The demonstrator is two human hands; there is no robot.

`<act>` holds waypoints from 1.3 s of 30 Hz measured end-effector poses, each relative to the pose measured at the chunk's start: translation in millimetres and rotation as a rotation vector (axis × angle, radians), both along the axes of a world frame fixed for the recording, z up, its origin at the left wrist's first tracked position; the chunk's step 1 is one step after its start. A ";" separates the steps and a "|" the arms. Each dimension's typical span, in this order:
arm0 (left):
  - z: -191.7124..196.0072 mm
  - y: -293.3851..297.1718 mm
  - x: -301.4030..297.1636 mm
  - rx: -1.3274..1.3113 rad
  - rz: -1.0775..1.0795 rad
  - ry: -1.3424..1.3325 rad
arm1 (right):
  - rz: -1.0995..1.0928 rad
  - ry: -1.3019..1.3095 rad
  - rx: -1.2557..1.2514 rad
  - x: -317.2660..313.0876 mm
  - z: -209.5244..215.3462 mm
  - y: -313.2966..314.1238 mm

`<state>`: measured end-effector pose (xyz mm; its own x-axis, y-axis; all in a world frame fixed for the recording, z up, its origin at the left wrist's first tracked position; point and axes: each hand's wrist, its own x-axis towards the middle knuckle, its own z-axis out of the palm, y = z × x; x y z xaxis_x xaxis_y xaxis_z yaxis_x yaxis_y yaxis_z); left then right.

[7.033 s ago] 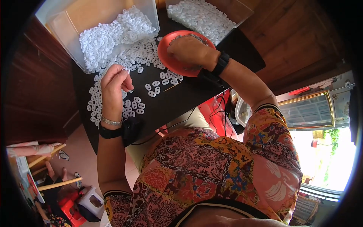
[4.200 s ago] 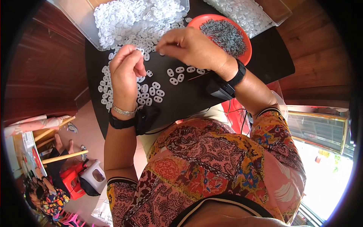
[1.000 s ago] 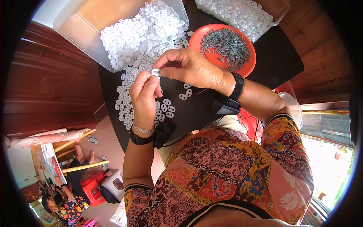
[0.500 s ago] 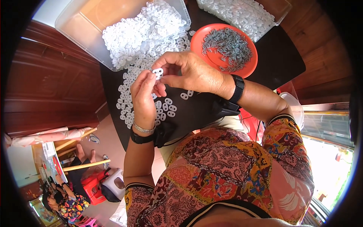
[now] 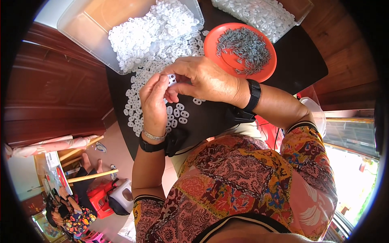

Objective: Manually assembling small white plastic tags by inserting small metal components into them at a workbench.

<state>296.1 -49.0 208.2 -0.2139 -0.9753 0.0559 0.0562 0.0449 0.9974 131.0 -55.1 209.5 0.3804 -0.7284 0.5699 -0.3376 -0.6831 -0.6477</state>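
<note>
Between both hands is a small white plastic piece (image 5: 172, 79) with dark round holes, held above the dark table (image 5: 202, 117). My left hand (image 5: 154, 101) pinches it from the left, thumb and fingers pressed on its edge. My right hand (image 5: 204, 79) grips it from the right between thumb and curled forefinger. Fingers cover part of the piece, so I cannot tell whether it is one part or two together. Loose white two-hole pieces (image 5: 175, 115) lie under and around my left hand. Beyond my right hand, a red plate (image 5: 227, 67) holds a heap of small grey metal pins or screws (image 5: 247, 48).
A clear bin (image 5: 87, 44) tipped toward me spills white pieces (image 5: 137, 40) onto the table. Another clear container (image 5: 259, 18) of white pieces stands at the far right. At lower left, another person (image 5: 73, 212) sits near red and grey stools (image 5: 101, 198).
The white piece has turned slightly between my fingers, its holes now facing another way. Both hands stay in nearly the same place, still closed on it.
</note>
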 end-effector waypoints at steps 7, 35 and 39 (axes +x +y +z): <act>-7.2 -3.6 2.8 -0.053 -0.020 0.077 | 0.030 -0.029 -0.028 -0.5 -1.5 -0.8; -6.3 3.4 0.3 -0.072 -0.057 0.016 | 0.030 0.039 -0.013 -4.8 4.8 5.6; -3.7 4.7 -2.7 -0.041 -0.027 0.057 | -0.018 0.124 -0.040 -2.6 5.9 7.5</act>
